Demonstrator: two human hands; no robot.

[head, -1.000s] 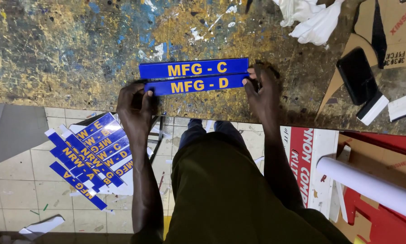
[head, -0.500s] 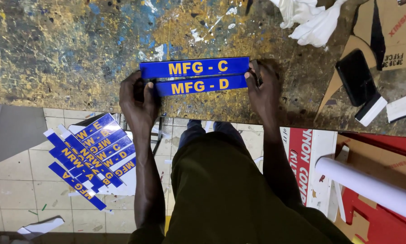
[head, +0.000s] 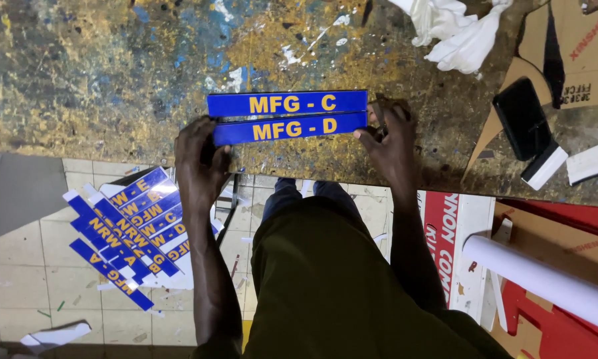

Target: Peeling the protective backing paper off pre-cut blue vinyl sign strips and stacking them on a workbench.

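Observation:
Two long blue sign strips with yellow lettering lie side by side on a paint-stained workbench (head: 113,73). The nearer strip (head: 289,128) is gripped at its left end by my left hand (head: 199,159) and at its right end by my right hand (head: 388,136). The farther strip (head: 287,104) lies just beyond it, touching or nearly touching along its long edge. My right fingers cover the right ends of the strips.
A fan of several more blue strips (head: 129,229) lies on the tiled floor at lower left. White rags (head: 455,30), a black phone (head: 521,119), cardboard (head: 578,46) and small white blocks (head: 588,163) sit on the bench at right. A white tube (head: 545,282) lies lower right.
Both hands and the strips shifted slightly; my left hand has come in closer over the near strip's left end. Otherwise the scene is the same.

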